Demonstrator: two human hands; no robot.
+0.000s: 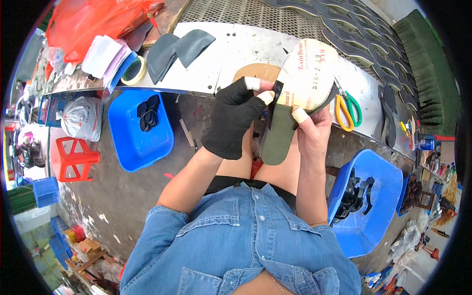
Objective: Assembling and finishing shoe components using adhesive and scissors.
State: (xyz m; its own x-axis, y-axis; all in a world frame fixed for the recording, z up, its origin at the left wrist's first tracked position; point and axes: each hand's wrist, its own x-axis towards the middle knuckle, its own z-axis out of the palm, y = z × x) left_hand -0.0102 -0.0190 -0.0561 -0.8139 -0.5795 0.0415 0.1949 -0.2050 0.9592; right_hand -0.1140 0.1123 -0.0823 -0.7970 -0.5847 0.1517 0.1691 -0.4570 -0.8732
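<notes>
In front of me is a shoe insole board [309, 64], cream at its wide front and dark olive at the narrow heel part. A short black strap [277, 96] runs along its left edge, and black material also shows at its right edge. My left hand [231, 115], in a black fingerless glove with white tape on the fingertips, is closed, pinching the strap at the left edge. Bare but for a taped thumb, my right hand [314, 130] grips the insole from the right, thumb on top and fingers underneath. Scissors [348, 110] with yellow and green handles lie just right of it.
Several dark soles [354, 39] cover the mesh rack [231, 14] behind the metal bench [196, 78]. Dark grey pieces [174, 49] and a tape roll [133, 70] lie left. Blue tubs [140, 152] [378, 196] holding black straps stand either side; a red stool [75, 160] is far left.
</notes>
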